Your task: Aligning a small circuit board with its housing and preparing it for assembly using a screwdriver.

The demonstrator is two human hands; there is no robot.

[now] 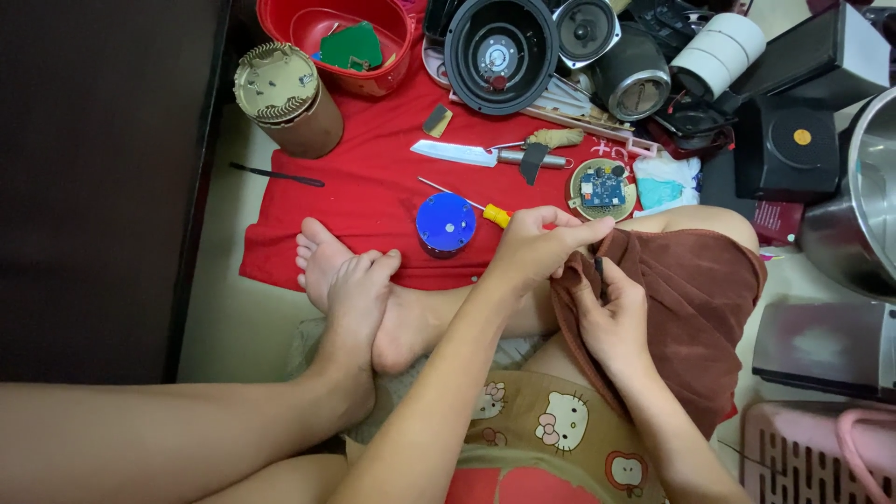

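Both hands meet at my right knee. Left hand (537, 245): fingers pinched on the hem of my brown shorts (695, 308), pulling the cloth up. Right hand (611, 317): closed on a small dark piece (598, 268) poking up between thumb and fingers, pressed against the same hem; what the piece is I cannot tell. Items laid out on the red cloth (373, 201) ahead of me: one blue round part (445, 222) just beyond my foot; one yellow-handled screwdriver (485, 210) beside it, lying free; one knife (481, 155); one round circuit board (602, 189), exposed and out of any housing; one black speaker cone (499, 51); one brown cylinder with a toothed metal top (285, 98); one red bowl (341, 37) holding a green board. Progress, as I judge it: parts are apart and spread out, nothing reassembled, tools idle, only the dark piece in hand.
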